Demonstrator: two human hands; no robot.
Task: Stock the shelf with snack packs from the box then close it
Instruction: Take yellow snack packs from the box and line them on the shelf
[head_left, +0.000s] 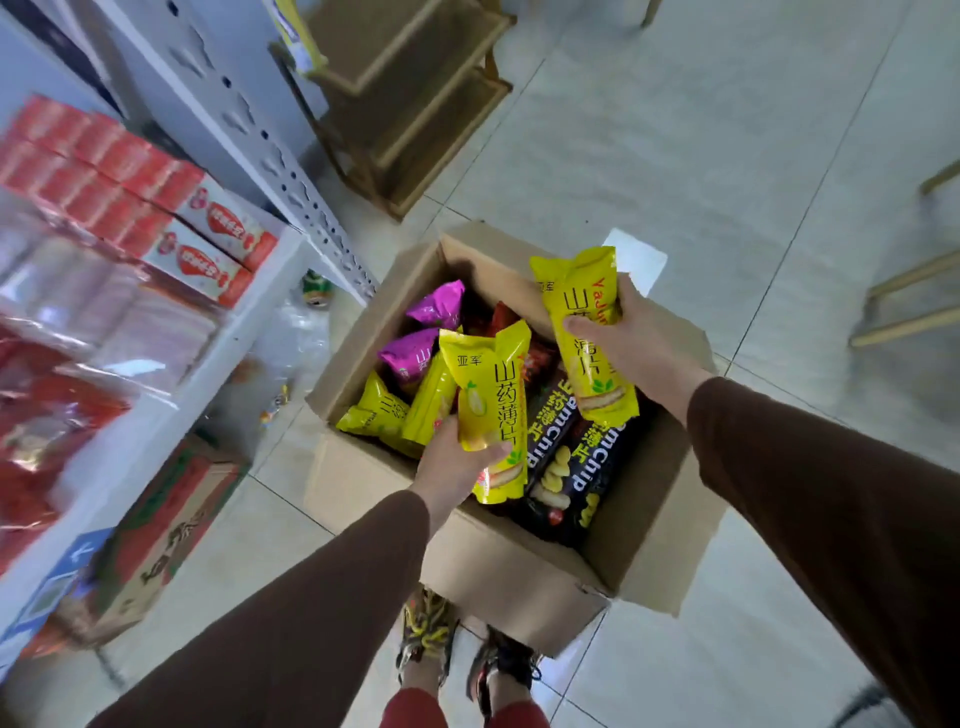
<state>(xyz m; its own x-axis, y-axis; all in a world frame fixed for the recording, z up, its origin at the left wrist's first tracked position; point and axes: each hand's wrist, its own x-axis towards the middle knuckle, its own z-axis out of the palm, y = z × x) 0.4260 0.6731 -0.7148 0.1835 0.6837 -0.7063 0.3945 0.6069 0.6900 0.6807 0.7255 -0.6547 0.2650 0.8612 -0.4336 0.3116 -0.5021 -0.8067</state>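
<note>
Above the open box (519, 566) — left hand (452, 467), right hand (639, 338), each grip around a yellow pack (488, 400).

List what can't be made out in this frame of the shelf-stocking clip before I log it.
Head view only:
- Box contents: the lower layers are hidden under the top packs and both held yellow packs.
- Left hand: fingers hidden behind its pack.
- Shelf: cut off by the left edge; its red goods are motion-blurred, labels unreadable.
- Small items on the floor beside the box: too blurred to identify.
</note>
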